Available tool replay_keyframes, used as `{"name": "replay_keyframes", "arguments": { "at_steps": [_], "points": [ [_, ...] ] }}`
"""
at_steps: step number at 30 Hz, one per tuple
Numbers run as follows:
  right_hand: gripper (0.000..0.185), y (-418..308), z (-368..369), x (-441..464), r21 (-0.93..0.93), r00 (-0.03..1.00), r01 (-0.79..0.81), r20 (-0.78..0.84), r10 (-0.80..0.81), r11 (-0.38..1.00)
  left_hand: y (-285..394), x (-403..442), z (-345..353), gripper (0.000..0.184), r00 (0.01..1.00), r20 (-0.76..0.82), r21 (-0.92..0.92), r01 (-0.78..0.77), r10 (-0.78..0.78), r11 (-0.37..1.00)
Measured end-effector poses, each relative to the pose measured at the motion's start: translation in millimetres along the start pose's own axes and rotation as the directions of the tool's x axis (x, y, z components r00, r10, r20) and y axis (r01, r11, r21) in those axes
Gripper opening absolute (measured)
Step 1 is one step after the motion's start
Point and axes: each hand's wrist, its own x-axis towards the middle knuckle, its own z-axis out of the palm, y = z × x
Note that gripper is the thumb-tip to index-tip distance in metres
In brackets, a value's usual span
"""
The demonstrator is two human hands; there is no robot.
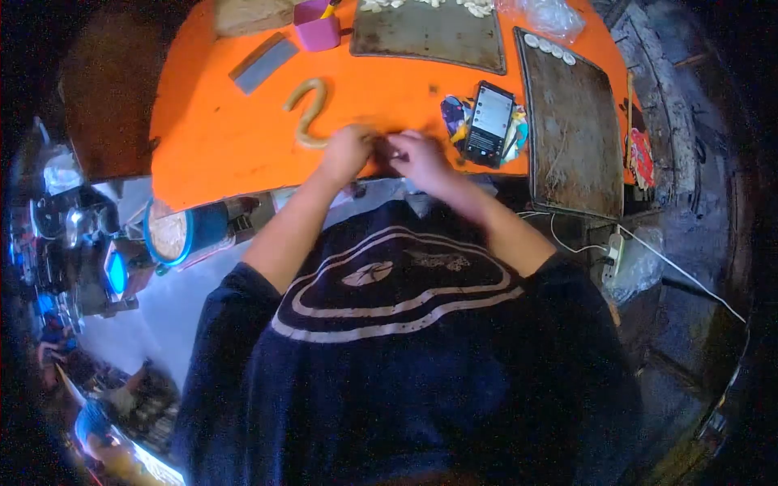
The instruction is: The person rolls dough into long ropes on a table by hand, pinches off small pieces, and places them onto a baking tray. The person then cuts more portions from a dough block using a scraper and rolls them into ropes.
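Observation:
A tan rope that looks like dough (309,113) lies in an S-curve on the orange tabletop (235,162). Its near end runs in under my left hand (350,152), whose fingers are closed around it. Close beside, at the table's near edge, my right hand (417,160) has its fingers pinched together. A small pale bit shows at those fingertips, too blurred to name. Between the two hands there is a narrow dark gap. A phone with a lit screen (489,121) rests on a colourful cloth or wrapper to the right of my right hand.
A flat scraper blade (263,63) and a pink cup (317,26) stand toward the back left. Dark trays, one at the back (428,32) and one at the right (574,130), carry small white pieces. Below the table's left edge is a blue-rimmed tub (185,232).

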Motion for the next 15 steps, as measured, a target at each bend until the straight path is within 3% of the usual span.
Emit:
{"name": "replay_keyframes", "arguments": {
  "at_steps": [3,4,8,9,13,14,15],
  "points": [
    [0.020,17,-2,3,0.075,0.983,0.180,0.030,-0.183,0.981,10,5,1,0.016,0.974,-0.027,-0.291,0.207,-0.225,0.934],
    [0.020,22,-3,8,0.079,0.982,0.182,0.034,-0.185,0.980,17,4,0,0.016,0.973,-0.028,-0.291,0.213,-0.231,0.933],
    [0.020,38,-5,29,0.276,0.945,-0.113,0.325,0.018,0.954,46,-14,-1,0.010,0.938,-0.256,-0.552,0.056,-0.233,0.832],
    [0.020,33,-8,27,0.276,0.947,-0.119,0.322,0.024,0.954,44,-15,1,0.010,0.941,-0.249,-0.553,0.056,-0.229,0.831],
    [0.013,4,-13,9,0.057,0.980,0.103,0.164,-0.111,0.993,17,-19,13,0.010,0.960,-0.277,-0.201,-0.099,0.040,0.975],
    [0.013,3,-11,8,0.054,0.983,0.094,0.153,-0.101,0.994,13,-18,10,0.010,0.962,-0.267,-0.202,-0.108,0.051,0.973],
    [0.013,5,-8,6,0.046,0.990,0.073,0.120,-0.078,0.996,10,-15,7,0.011,0.983,-0.172,-0.142,-0.091,0.066,0.986]
  ]
}}
